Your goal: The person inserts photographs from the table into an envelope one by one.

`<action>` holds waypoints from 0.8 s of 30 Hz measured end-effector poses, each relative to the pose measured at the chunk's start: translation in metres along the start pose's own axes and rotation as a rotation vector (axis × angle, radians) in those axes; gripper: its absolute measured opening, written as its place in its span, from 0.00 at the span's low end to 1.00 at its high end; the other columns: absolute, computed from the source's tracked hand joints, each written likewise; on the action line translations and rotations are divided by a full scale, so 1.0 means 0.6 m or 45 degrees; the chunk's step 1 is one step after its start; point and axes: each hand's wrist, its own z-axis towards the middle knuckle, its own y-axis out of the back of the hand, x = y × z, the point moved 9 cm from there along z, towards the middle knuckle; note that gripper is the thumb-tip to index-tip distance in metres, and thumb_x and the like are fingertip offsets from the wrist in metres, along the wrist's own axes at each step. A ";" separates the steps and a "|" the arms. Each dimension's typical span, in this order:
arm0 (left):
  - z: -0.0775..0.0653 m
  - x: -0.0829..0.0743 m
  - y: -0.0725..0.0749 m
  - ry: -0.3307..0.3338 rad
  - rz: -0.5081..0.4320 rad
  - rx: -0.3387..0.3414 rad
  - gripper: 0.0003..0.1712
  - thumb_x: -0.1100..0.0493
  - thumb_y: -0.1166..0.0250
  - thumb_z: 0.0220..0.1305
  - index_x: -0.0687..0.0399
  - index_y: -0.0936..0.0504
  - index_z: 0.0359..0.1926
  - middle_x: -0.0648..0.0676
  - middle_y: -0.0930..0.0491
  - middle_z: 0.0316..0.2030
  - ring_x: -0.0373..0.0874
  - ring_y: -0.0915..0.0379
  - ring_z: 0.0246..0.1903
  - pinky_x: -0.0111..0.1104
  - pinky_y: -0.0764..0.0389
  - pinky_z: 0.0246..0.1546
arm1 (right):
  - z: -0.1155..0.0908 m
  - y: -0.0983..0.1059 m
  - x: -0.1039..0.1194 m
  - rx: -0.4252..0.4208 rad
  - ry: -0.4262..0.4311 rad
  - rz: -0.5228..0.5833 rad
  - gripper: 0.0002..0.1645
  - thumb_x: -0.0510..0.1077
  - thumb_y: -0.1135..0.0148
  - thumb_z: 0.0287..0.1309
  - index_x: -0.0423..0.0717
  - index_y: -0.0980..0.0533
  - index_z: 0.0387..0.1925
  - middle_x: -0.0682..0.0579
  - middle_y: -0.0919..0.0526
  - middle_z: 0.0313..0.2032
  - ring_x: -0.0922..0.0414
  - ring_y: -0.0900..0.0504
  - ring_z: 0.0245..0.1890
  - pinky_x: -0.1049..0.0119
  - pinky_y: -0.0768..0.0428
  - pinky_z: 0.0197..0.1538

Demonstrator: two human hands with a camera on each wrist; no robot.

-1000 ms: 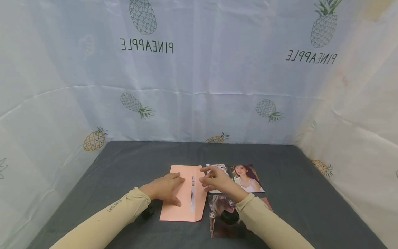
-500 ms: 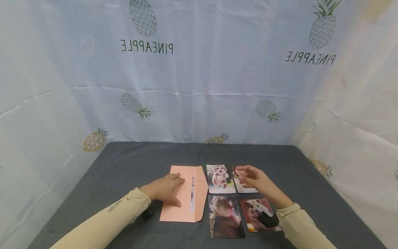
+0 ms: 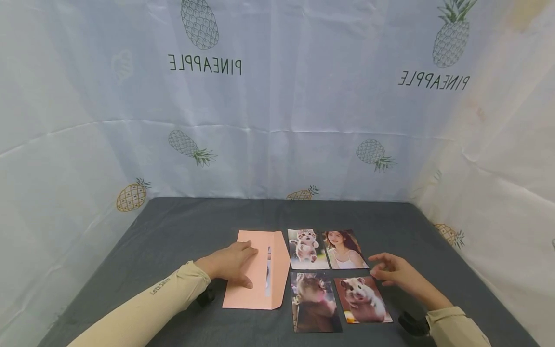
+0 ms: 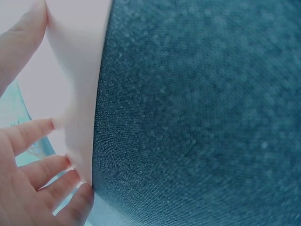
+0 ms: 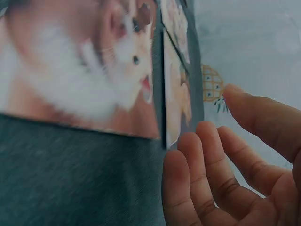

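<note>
A pink envelope [image 3: 251,294] lies on the dark cloth with its flap [image 3: 279,270] spread to the right. In its mouth shows a narrow strip of a picture [image 3: 268,277]. My left hand [image 3: 231,262] rests spread on the envelope's left half; the left wrist view has its fingertips on the pale paper. Right of the photos, my right hand [image 3: 396,274] hovers with loosely bent fingers and holds nothing. Closest to it are the hamster photo [image 3: 363,300] and the photo of a person [image 3: 345,250]. Between them and the envelope lie a kitten photo [image 3: 307,249] and a darker, blurry photo [image 3: 315,303].
The four-sided dark table cloth [image 3: 195,217] reaches back to a white curtain [image 3: 277,96] printed with pineapples. Curtain walls also stand at the left and right. A black wrist strap [image 3: 414,324] sits on my right wrist.
My right hand has moved from the envelope's flap rightward across the photos to their right side, uncovering them. The flap has spread flatter. My left hand stays in place.
</note>
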 end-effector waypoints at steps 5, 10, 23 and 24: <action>0.001 0.001 0.000 -0.001 0.003 -0.004 0.51 0.38 0.25 0.45 0.52 0.33 0.68 0.59 0.42 0.72 0.53 0.45 0.71 0.48 0.33 0.64 | -0.011 -0.007 -0.018 0.069 0.001 0.008 0.30 0.39 0.40 0.63 0.20 0.37 0.57 0.45 0.21 0.37 0.65 0.21 0.35 0.61 0.20 0.35; 0.002 0.002 -0.002 -0.005 0.000 -0.009 0.51 0.38 0.25 0.45 0.52 0.32 0.67 0.59 0.42 0.72 0.53 0.45 0.71 0.47 0.33 0.64 | -0.018 -0.010 -0.038 0.045 -0.063 -0.031 0.31 0.40 0.37 0.60 0.22 0.36 0.55 0.47 0.24 0.38 0.64 0.24 0.32 0.63 0.22 0.32; 0.004 0.004 -0.004 -0.007 0.018 0.001 0.51 0.37 0.26 0.46 0.52 0.33 0.68 0.59 0.42 0.72 0.53 0.46 0.71 0.47 0.33 0.64 | -0.018 -0.017 -0.050 -0.005 -0.099 -0.067 0.30 0.36 0.35 0.53 0.23 0.34 0.53 0.45 0.24 0.36 0.60 0.25 0.30 0.65 0.25 0.30; 0.004 0.004 -0.004 -0.012 0.017 0.000 0.51 0.37 0.26 0.46 0.52 0.33 0.68 0.59 0.42 0.72 0.53 0.46 0.71 0.47 0.33 0.64 | -0.019 -0.017 -0.049 -0.010 -0.100 -0.070 0.30 0.36 0.34 0.53 0.23 0.33 0.53 0.45 0.25 0.36 0.60 0.26 0.30 0.65 0.25 0.30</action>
